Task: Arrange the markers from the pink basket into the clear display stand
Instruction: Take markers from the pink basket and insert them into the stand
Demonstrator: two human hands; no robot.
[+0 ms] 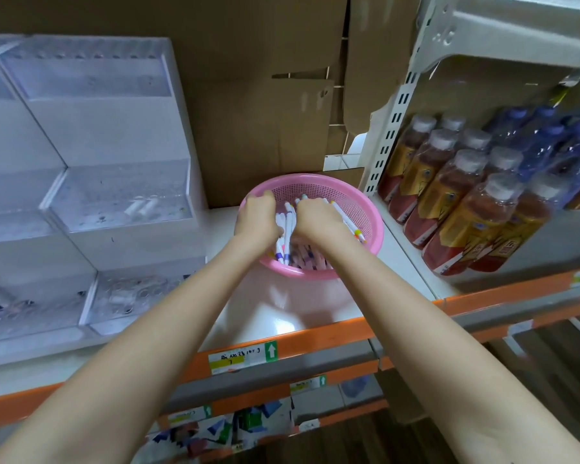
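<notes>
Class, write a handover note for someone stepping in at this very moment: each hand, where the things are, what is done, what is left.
Left hand: in the basket, fingers curled into the markers; grip unclear.
Right hand: the same, beside it.
Stand: left of the basket, on the same shelf; a few white pieces show inside, too blurred to name.
Done: little, if anything.
Left: move the pile of markers into the stand.
</notes>
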